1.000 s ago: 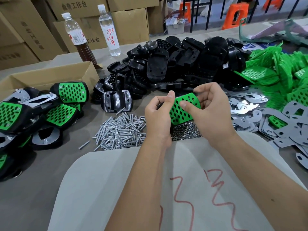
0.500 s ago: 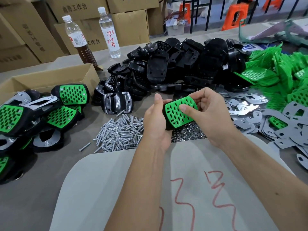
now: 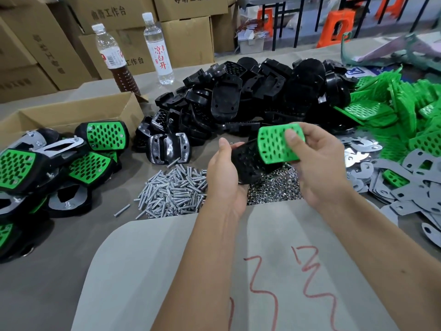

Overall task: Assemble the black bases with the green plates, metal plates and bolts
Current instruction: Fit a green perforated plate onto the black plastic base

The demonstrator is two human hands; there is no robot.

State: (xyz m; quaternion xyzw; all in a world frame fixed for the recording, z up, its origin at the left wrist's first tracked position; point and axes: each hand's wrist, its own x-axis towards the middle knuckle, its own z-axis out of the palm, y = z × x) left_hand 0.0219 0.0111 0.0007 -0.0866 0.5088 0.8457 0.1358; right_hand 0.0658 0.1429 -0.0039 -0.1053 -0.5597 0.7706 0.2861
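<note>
Head view: left hand (image 3: pixel 224 177) grips black base (image 3: pixel 250 161); right hand (image 3: pixel 319 161) pinches green plate (image 3: pixel 276 144)

One head-worn view looks forward and down, close over the table (image 3: pixel 59 271) and forearms

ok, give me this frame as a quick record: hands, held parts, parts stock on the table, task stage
left hand: left hand grips the black base
right hand: right hand pinches the green plate, thumb on top
plate vs base: plate partly off the base, not seated
bolts: loose pile left of the hands
nuts: pile under the hands
black bases stock: heap behind
green plates stock: heap far right
metal plates: spread at right
finished units: stack at left
stage: plate fitting, no bolt in yet
</note>
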